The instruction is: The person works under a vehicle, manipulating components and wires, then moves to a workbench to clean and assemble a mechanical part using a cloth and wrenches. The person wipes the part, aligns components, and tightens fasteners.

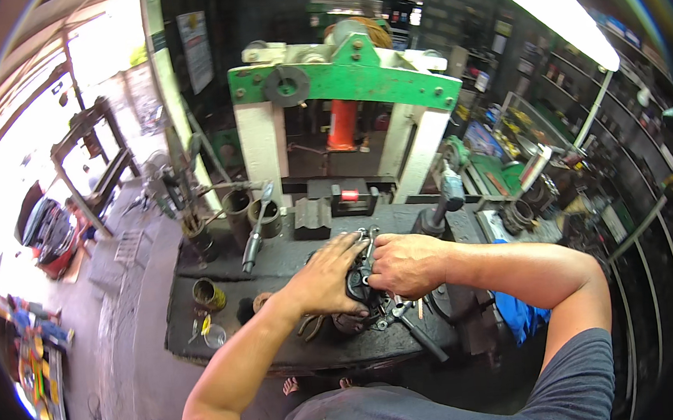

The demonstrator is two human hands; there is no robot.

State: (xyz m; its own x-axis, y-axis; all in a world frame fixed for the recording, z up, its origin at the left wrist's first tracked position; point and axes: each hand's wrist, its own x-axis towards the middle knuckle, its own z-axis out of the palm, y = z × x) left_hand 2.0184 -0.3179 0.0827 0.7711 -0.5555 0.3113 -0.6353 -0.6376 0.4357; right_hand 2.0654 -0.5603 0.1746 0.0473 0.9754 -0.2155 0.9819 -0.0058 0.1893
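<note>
My left hand [328,278] lies over a dark metal part [355,280] on the black workbench, fingers stretched along its far side and thumb on its near side. Right beside it, my right hand [408,264] is closed in a fist around a slim shiny wrench [370,248], whose far end shows beyond the fingers. The grip's inside is hidden. Close below my right hand lies a ratchet-like tool with a dark handle [423,338]. A pair of pliers [310,327] rests near my left wrist.
A green and white press frame [343,77] stands behind the workbench [229,350]. A long-handled tool [254,235] leans by metal cylinders [236,209] at the left. An open can [209,294] and a clear cup [215,335] stand nearer. A blue cloth [519,316] hangs at the right.
</note>
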